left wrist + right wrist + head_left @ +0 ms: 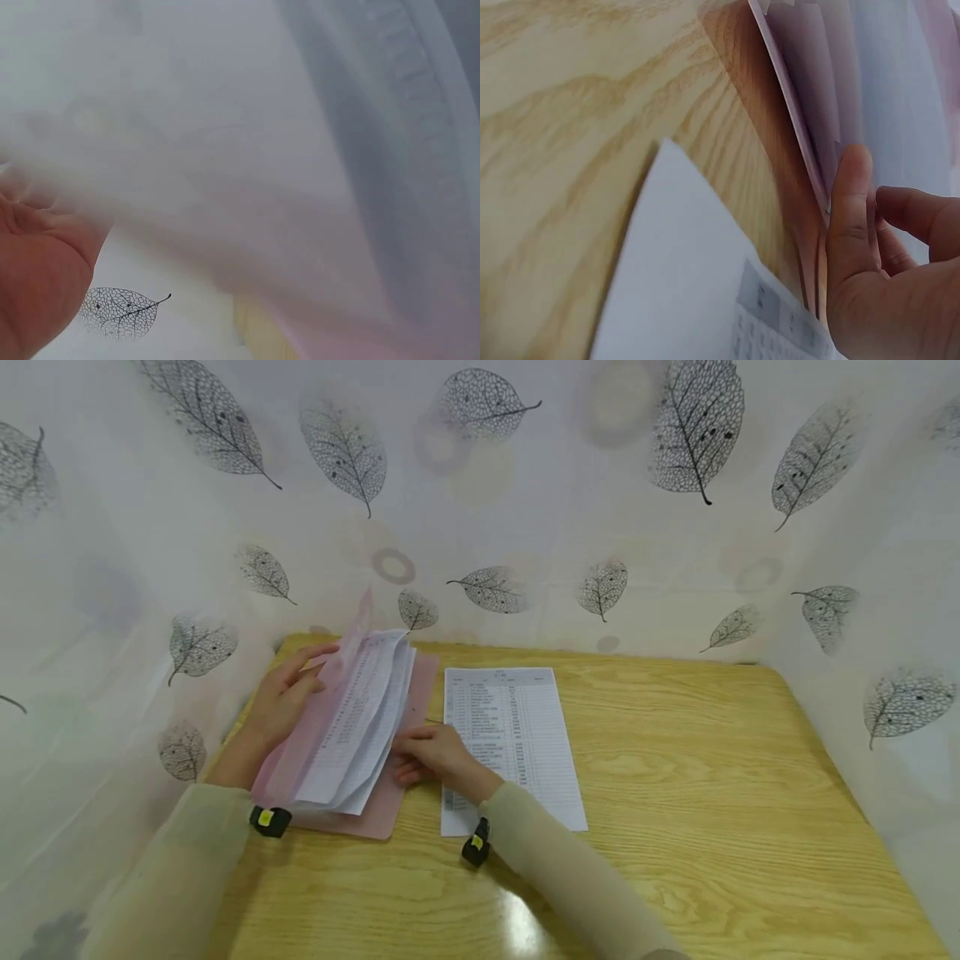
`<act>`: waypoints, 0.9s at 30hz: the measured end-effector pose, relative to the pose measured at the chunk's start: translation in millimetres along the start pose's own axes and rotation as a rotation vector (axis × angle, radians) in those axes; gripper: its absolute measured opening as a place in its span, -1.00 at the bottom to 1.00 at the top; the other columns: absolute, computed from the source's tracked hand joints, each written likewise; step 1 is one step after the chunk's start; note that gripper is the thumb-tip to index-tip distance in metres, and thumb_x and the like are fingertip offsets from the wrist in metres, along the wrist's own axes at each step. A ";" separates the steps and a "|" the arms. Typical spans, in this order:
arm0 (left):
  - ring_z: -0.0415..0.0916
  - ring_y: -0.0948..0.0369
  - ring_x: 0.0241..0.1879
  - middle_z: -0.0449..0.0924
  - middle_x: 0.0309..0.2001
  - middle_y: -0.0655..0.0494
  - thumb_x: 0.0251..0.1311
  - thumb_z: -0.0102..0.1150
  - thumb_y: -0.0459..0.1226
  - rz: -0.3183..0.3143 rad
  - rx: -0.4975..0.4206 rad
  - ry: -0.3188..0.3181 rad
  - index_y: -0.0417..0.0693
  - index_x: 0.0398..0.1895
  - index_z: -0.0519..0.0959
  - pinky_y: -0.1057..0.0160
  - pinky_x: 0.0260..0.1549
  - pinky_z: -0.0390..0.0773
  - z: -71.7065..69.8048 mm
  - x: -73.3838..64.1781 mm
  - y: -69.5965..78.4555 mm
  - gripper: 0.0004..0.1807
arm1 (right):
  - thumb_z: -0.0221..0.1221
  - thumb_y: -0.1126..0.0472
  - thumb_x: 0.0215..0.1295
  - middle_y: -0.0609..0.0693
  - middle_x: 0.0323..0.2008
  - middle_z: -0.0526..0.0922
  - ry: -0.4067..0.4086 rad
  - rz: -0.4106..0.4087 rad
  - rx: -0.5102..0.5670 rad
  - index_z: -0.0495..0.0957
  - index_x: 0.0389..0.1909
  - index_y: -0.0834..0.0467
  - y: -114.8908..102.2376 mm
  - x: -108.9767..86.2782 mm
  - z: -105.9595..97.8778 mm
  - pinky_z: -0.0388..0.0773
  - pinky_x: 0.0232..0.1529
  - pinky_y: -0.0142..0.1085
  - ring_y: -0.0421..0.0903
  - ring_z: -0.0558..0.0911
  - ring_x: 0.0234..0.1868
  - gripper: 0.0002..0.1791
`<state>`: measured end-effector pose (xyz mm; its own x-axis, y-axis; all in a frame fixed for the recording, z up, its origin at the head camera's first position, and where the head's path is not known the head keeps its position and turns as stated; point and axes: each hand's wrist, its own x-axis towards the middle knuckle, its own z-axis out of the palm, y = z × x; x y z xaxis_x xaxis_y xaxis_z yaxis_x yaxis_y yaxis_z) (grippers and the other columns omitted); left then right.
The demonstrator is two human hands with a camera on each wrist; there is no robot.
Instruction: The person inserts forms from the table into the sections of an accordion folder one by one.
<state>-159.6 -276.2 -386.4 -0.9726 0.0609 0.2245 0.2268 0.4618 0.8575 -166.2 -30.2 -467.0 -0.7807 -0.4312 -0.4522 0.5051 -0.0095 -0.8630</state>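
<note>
OK, L hand (279, 703) touches pink fldr (307, 727) w/ papers (363, 718).

Leaf-print curtain (540, 539) around wooden table (690, 777)

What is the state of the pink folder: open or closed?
The pink folder is open: its cover stands raised, and printed sheets show inside.

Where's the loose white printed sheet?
In the head view, the loose sheet lies on the yellow wooden table, right of the pink plastic folder, by the right hand.
</note>
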 end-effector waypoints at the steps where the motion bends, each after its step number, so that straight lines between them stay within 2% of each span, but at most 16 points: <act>1: 0.38 -0.22 0.45 0.32 0.56 -0.16 0.45 -0.13 -0.48 0.001 -0.002 -0.001 -0.15 0.47 0.44 0.66 0.08 0.38 0.2 0.4 -0.2 -0.45 | 0.27 0.30 0.42 0.09 -0.48 0.74 0.001 -0.009 -0.007 0.72 0.04 0.35 -0.4 -1.3 -2.1 0.77 -0.36 -0.21 -0.10 0.75 -0.55 -0.73; 8: 0.34 -0.25 0.47 0.31 0.55 -0.18 0.43 -0.14 -0.50 0.002 -0.029 -0.009 -0.20 0.48 0.43 0.64 0.08 0.39 1.8 3.1 1.7 -0.44 | 0.23 0.31 0.43 0.07 -0.46 0.75 0.016 -0.052 -0.038 0.67 0.11 0.42 -4.0 -8.6 -23.7 0.78 -0.30 -0.17 -0.12 0.76 -0.50 -0.66; 14: 0.37 -0.23 0.45 0.34 0.54 -0.20 0.44 -0.14 -0.48 -0.005 0.003 -0.008 -0.18 0.47 0.44 0.66 0.06 0.37 2.3 4.5 3.3 -0.45 | 0.25 0.27 0.45 0.12 -0.36 0.80 0.044 -0.056 -0.091 0.65 0.14 0.41 -7.1 -15.6 -51.0 0.78 -0.29 -0.23 -0.14 0.77 -0.47 -0.64; 22: 0.45 0.09 0.42 0.36 0.53 -0.20 0.46 -0.13 -0.47 0.003 0.005 -0.010 -0.18 0.47 0.44 0.64 0.09 0.40 2.0 2.8 2.0 -0.46 | 0.27 0.25 0.46 0.13 -0.38 0.79 0.128 -0.061 -0.157 0.67 0.11 0.39 -15.4 -30.8 -87.7 0.78 -0.26 -0.19 -0.13 0.77 -0.44 -0.66; 27: 0.39 -0.16 0.46 0.34 0.54 -0.19 0.46 -0.15 -0.48 -0.004 0.004 -0.014 -0.17 0.48 0.44 0.67 0.07 0.38 3.2 2.4 1.2 -0.45 | 0.26 0.24 0.46 0.21 -0.27 0.79 0.180 -0.064 -0.200 0.64 0.13 0.39 -23.1 -41.5 -110.4 0.78 -0.25 -0.21 -0.13 0.77 -0.42 -0.65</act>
<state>-161.9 -272.7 -386.3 -0.9742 0.0715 0.2140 0.2224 0.4652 0.8568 -186.0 87.5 -453.2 -0.8708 -0.2677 -0.4124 0.3836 0.1547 -0.9105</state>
